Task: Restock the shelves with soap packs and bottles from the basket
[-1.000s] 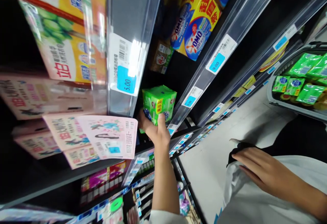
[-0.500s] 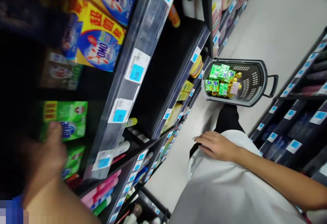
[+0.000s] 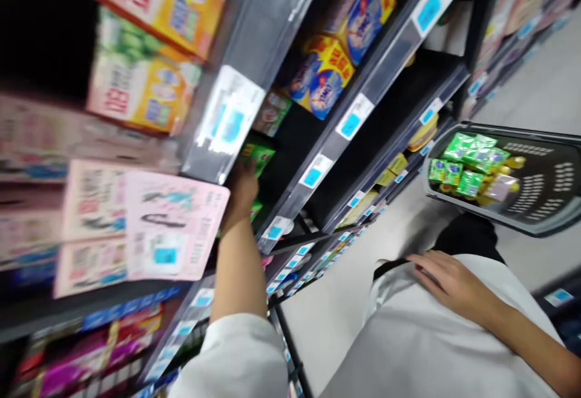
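My left hand (image 3: 242, 189) reaches into a dark shelf on the left, at a green soap pack (image 3: 261, 156). Its fingers are blurred and partly hidden, so I cannot tell whether they grip the pack. More green packaging (image 3: 255, 208) shows just below the hand. My right hand (image 3: 449, 277) lies flat on the white shirt near my leg, fingers stretched out and holding nothing. On the floor ahead stands a dark grey shopping basket (image 3: 544, 225), with green packs (image 3: 469, 183) and yellow-capped items (image 3: 515, 162) in one end.
Yellow and blue OMO boxes (image 3: 329, 80) sit beyond the hand on the same shelf. A pink sign (image 3: 177, 225) juts out left of my forearm. Orange and pink boxes (image 3: 140, 89) fill the upper shelf. A pale aisle floor (image 3: 313, 331) runs between the shelves.
The view has swung left and back, so shelves and basket appear further right. The pink sign and orange boxes have come into view. My left hand is still at the green packs.
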The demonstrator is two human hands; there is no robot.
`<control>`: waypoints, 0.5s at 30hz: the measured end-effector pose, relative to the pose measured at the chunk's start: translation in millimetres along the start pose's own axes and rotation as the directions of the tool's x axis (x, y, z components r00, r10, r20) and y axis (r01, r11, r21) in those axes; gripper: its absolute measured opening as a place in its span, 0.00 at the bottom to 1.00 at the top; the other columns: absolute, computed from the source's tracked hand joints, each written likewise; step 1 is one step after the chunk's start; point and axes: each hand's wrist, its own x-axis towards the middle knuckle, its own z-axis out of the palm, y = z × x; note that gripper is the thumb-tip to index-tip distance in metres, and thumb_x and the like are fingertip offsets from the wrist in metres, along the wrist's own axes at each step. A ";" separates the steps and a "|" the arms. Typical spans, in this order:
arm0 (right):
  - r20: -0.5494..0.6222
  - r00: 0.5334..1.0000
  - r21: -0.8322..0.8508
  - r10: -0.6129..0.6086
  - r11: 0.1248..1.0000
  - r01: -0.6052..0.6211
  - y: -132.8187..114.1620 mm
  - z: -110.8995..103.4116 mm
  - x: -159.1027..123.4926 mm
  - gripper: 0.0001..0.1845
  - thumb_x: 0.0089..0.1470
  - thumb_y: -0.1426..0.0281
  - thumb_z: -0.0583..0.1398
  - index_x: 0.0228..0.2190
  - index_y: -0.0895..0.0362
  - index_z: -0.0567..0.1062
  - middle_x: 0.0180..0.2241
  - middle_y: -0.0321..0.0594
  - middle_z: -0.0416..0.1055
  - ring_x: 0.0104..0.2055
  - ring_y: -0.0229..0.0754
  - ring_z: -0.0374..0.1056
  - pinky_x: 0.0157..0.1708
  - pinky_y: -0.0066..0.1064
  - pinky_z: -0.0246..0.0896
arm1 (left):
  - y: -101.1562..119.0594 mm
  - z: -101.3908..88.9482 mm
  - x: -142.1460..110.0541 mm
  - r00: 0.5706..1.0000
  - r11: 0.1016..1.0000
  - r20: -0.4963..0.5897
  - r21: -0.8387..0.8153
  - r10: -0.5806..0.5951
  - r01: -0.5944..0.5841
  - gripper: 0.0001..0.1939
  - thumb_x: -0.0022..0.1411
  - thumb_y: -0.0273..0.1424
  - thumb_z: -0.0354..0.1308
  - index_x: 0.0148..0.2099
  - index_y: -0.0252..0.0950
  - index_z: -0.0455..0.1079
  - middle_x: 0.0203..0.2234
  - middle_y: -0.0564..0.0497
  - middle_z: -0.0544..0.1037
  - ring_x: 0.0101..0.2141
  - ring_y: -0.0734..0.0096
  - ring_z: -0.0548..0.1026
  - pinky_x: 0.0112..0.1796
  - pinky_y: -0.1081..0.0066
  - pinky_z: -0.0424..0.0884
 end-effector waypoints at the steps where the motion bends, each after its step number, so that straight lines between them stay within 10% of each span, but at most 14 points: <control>1: 0.010 1.000 -0.004 0.003 1.000 -0.003 2.9 1.1 -0.5 0.15 0.70 0.66 0.53 0.52 0.55 0.72 0.42 0.44 0.78 0.43 0.48 0.75 0.44 0.42 0.72 | 3.1 4.0 -0.4 1.000 1.000 0.012 0.001 0.003 -0.003 0.30 0.71 0.38 0.48 0.67 0.23 0.58 0.71 0.32 0.51 0.71 0.47 0.49 0.69 0.49 0.48; 15: 0.033 0.999 0.034 0.030 0.999 -0.031 20.9 -0.3 -3.2 0.16 0.69 0.64 0.52 0.52 0.52 0.74 0.41 0.42 0.79 0.42 0.48 0.76 0.42 0.40 0.73 | 23.7 38.7 31.0 0.997 0.997 0.069 -0.056 -0.043 0.047 0.33 0.73 0.39 0.45 0.72 0.23 0.50 0.73 0.31 0.45 0.73 0.46 0.39 0.70 0.46 0.37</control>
